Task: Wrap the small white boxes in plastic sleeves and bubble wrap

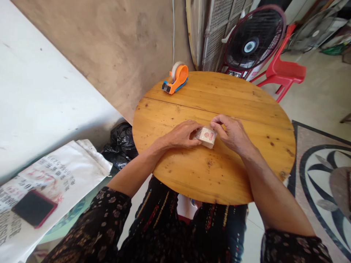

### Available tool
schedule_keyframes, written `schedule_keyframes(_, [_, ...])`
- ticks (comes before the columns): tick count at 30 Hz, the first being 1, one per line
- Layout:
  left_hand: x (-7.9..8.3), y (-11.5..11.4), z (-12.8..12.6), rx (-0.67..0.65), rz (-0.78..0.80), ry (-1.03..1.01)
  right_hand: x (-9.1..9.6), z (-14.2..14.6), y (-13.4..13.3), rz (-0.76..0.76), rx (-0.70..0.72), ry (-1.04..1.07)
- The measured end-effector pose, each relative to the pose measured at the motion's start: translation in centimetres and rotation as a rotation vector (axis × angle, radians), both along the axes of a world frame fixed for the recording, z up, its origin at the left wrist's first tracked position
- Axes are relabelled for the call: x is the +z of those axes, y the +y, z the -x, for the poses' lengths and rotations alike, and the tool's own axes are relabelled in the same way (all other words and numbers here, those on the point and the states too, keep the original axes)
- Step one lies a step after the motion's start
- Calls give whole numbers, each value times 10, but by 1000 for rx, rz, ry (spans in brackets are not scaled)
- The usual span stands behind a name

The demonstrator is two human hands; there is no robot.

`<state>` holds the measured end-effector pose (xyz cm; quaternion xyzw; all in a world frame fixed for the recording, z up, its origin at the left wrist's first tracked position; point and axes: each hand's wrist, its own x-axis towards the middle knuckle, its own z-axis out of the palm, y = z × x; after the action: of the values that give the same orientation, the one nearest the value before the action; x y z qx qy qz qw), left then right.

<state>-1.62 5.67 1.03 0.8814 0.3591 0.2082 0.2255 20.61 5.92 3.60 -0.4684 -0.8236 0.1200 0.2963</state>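
Note:
A small pale box (207,137) with a red mark on top and clear wrap around it lies on the round wooden table (192,106). My left hand (183,134) presses its fingers against the box's left side. On the box's right end, my right hand (231,132) pinches with bent fingers. Both hands rest on the tabletop near its middle.
An orange tape dispenser (176,79) sits at the table's far left edge. A standing fan (253,41) and a red plastic chair (285,71) are behind the table. On the left lie a black plastic bag (123,143), a white printed sack (55,179) and a dark phone (34,208).

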Motion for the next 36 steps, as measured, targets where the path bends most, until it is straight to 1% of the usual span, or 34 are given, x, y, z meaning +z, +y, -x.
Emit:
schedule_keyframes(11, [-4,2,2,-39,-7,-28,2,-2,1,-7,-26,33])
schedule_keyframes(18, [0,1,1,-40,3,-28,3,-2,0,66,-66,8])
schedule_keyframes(25, [3,-2,0,-26,4,0,5,-1,-1,21,-72,43])
schedule_keyframes(30, [5,-3,-1,-26,17,5,6,0,-2,24,-79,57])
schedule_keyframes(36, [1,0,0,-34,6,-14,7,0,-4,12,-85,102])
